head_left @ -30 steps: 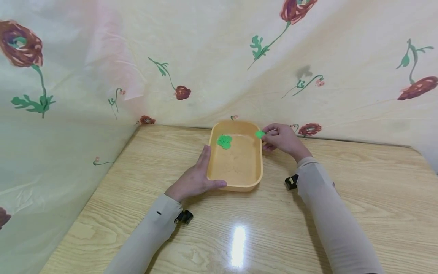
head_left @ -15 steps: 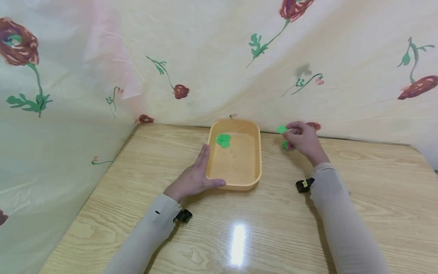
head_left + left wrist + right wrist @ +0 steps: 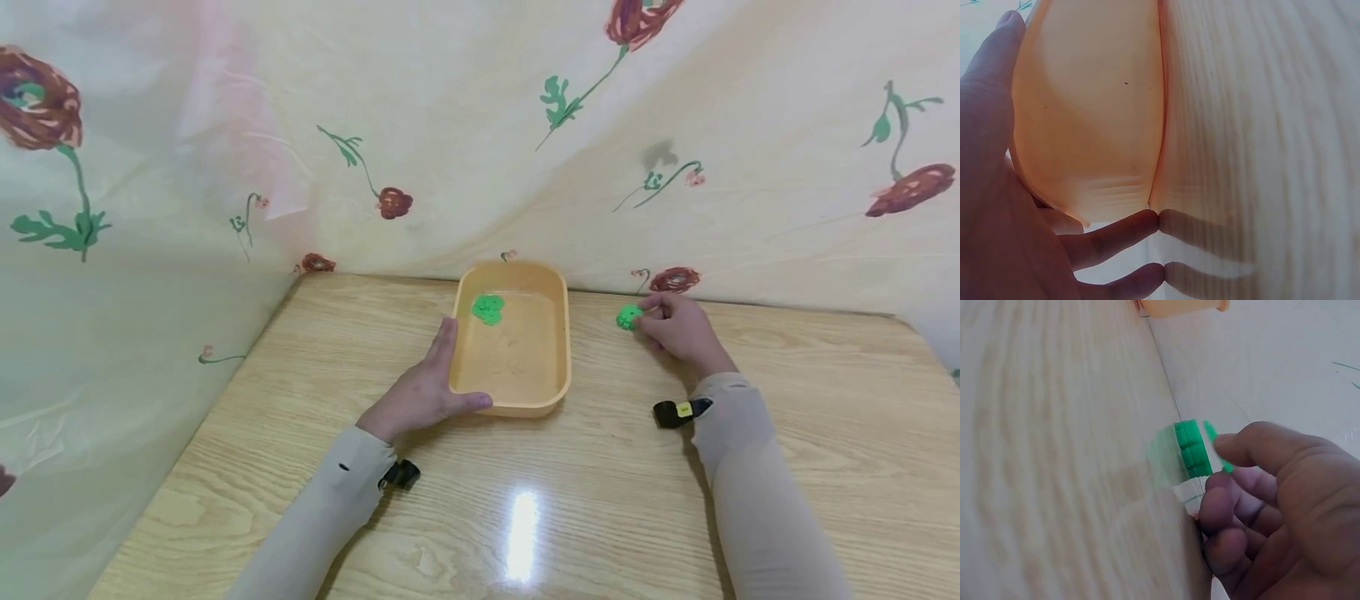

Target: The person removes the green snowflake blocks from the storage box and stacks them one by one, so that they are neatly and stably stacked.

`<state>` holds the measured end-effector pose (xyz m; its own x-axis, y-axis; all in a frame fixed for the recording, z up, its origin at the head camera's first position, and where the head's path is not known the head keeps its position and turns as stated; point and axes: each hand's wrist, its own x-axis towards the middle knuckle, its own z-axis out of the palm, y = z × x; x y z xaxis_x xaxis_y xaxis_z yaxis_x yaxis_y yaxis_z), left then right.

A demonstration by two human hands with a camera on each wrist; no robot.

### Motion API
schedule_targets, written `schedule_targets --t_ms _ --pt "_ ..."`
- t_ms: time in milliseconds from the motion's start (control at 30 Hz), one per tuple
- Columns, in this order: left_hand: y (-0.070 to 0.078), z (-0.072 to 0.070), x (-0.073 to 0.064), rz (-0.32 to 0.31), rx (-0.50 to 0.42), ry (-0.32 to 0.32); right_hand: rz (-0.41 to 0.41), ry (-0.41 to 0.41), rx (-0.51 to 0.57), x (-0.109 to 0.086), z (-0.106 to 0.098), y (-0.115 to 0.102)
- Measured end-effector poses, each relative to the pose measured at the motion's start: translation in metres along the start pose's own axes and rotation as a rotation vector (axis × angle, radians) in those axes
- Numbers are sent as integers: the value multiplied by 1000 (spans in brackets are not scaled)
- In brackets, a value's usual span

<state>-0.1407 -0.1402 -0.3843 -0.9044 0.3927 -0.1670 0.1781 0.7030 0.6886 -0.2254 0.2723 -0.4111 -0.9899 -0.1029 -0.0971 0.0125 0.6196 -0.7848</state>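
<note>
A yellow-orange plastic tray [image 3: 517, 407] stands on the table, and a cluster of flat green discs [image 3: 489, 308] lies at its far left inside. My left hand [image 3: 420, 392] rests against the tray's near left corner, fingers straight along the outer wall and thumb on the near rim. To the right of the tray, my right hand [image 3: 682, 329] pinches a thin green disc [image 3: 1210, 431] between thumb and finger. Just below it a short stack of green discs [image 3: 1192, 450] stands on the table; a narrow gap separates the two in the right wrist view.
A floral sheet [image 3: 450, 167] hangs behind and to the left of the wooden table [image 3: 600, 500]. The table's far edge runs close behind the tray and the stack. Light glares off the table's front. A black strap mount [image 3: 675, 412] sits on the right wrist.
My right hand has carried the green disc from the tray's right rim rightward, then lowered it to the green stack. My left hand keeps its place on the tray.
</note>
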Motion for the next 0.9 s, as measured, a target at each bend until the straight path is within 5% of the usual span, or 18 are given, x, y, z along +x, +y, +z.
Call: schedule_targets --t_ms 900 --pt "-1 1 -4 -25 -19 -20 18 -58 7 -9 2 -4"
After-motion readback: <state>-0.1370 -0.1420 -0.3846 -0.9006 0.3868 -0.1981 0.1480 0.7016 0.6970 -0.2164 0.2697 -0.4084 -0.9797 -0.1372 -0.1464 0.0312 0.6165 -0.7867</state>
